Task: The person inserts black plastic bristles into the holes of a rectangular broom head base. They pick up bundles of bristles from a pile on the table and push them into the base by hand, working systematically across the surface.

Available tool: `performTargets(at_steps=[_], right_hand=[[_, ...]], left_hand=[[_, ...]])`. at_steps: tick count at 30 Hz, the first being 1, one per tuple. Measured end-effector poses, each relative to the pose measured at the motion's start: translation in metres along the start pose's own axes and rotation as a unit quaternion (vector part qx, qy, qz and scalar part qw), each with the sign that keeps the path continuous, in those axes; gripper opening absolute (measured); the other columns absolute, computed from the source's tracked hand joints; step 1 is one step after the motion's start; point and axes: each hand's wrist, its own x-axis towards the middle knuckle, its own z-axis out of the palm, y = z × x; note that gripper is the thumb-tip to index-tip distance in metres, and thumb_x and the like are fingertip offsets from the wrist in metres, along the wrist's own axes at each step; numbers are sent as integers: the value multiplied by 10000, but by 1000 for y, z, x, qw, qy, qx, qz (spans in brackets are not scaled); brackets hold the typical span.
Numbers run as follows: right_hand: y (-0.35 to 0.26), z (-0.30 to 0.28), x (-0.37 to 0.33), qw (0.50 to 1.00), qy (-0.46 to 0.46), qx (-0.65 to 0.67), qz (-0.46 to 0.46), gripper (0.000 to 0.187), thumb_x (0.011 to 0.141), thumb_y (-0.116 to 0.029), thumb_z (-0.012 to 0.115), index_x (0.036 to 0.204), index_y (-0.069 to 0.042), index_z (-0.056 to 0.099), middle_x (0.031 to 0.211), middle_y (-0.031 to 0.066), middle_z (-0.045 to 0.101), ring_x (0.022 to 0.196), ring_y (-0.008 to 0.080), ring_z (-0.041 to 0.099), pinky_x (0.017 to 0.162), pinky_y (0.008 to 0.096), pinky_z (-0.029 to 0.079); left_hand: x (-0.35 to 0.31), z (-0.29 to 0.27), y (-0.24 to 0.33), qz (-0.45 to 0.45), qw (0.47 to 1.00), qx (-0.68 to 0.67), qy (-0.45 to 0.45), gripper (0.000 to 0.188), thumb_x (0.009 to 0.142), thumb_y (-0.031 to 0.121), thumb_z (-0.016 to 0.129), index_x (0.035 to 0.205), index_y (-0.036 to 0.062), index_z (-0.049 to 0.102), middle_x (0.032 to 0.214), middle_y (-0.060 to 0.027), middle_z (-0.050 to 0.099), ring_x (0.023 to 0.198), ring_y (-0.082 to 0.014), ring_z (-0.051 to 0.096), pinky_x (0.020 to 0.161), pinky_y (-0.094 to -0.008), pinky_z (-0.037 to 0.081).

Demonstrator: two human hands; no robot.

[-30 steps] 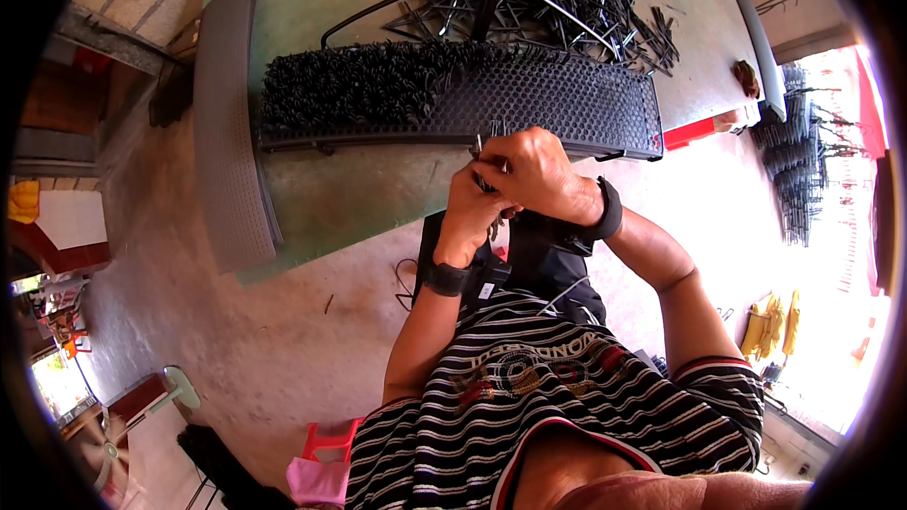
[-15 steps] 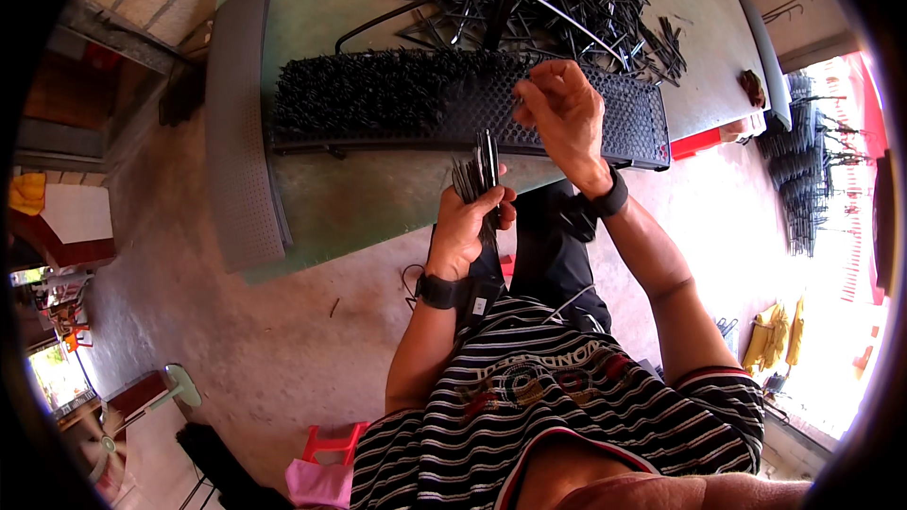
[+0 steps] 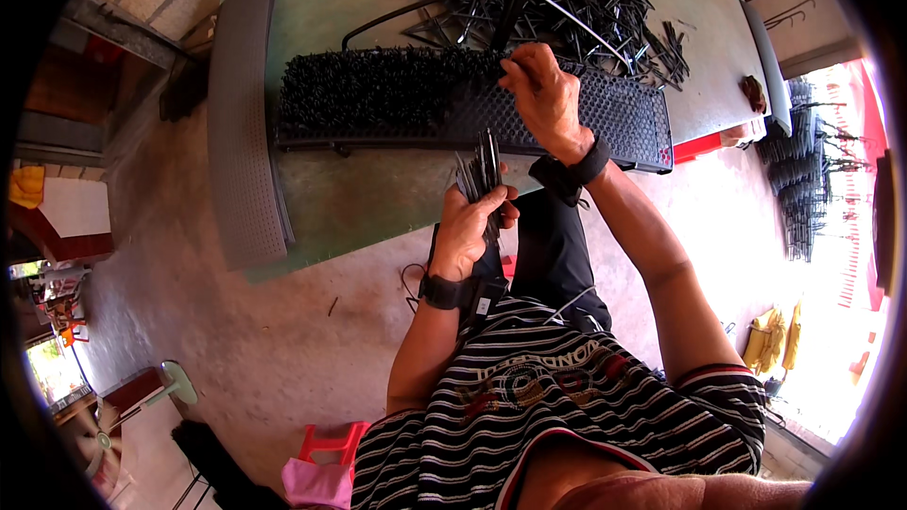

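Observation:
A bundle of thin black strips (image 3: 485,162) is gripped in my left hand (image 3: 461,231), just in front of the table edge, with the strips pointing up and away. My right hand (image 3: 548,99) is over a long black rack (image 3: 619,118) with a honeycomb of holes. Its thumb and fingers are pinched together near the rack's far edge; whatever lies between them is too small to make out. Dense upright black strips (image 3: 364,90) fill the left part of the rack, while holes show bare on the right part.
Behind the rack lies a heap of loose black strips (image 3: 567,5) on the green table (image 3: 378,198), with thin black metal legs (image 3: 430,2) rising in front of it. Grey perforated sheets (image 3: 248,132) hang over the left end. A red stool (image 3: 331,444) stands at lower left.
My right hand has moved slightly left and away from me, its fingers closing more tightly over the rack. My left hand stays nearly in place with its bundle.

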Motion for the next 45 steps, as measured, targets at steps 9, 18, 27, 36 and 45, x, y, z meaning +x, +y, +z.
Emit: performTargets(at_steps=[9, 18, 27, 36, 45], right_hand=[[16, 1, 5, 969, -111, -167, -144, 110, 825, -106, 611, 848, -16, 554, 675, 142, 570, 651, 358, 594, 555, 395, 484], [-60, -18, -46, 942, -289, -170, 2, 410, 701, -392, 708, 609, -4, 614, 544, 171, 567, 540, 335, 596, 512, 389, 484], [-28, -24, -50, 923, -318, 30, 212, 221, 770, -177, 624, 724, 38, 636, 573, 147, 597, 486, 206, 600, 487, 321, 474], [-23, -28, -47, 900, -190, 217, 327, 196, 895, -133, 553, 878, 50, 620, 706, 70, 635, 542, 101, 596, 477, 215, 475], [-25, -3, -17, 997, 22, 55, 39, 186, 870, -1, 551, 1040, -2, 478, 784, 119, 638, 680, 168, 674, 547, 244, 502]], left_hand=[[-2, 3, 0, 2, 1000, 10, 11, 291, 850, 33, 579, 1139, 15, 547, 816, -95, 628, 599, -165, 600, 523, -280, 483], [11, 2, -16, 168, 974, 152, 3, 159, 819, -3, 602, 959, -4, 527, 741, -60, 582, 549, -104, 539, 489, -256, 441], [-3, 0, 3, 45, 996, -61, -53, 231, 833, 46, 607, 1049, 3, 537, 827, -84, 614, 715, -187, 613, 608, -297, 500], [-3, -15, -6, 23, 998, -53, 34, 269, 857, 151, 627, 1102, 45, 591, 849, -85, 629, 665, -174, 612, 536, -291, 501], [-7, -15, 1, -15, 985, -170, 2, 326, 841, 60, 621, 1162, 46, 560, 903, -96, 632, 696, -198, 624, 574, -326, 526]])
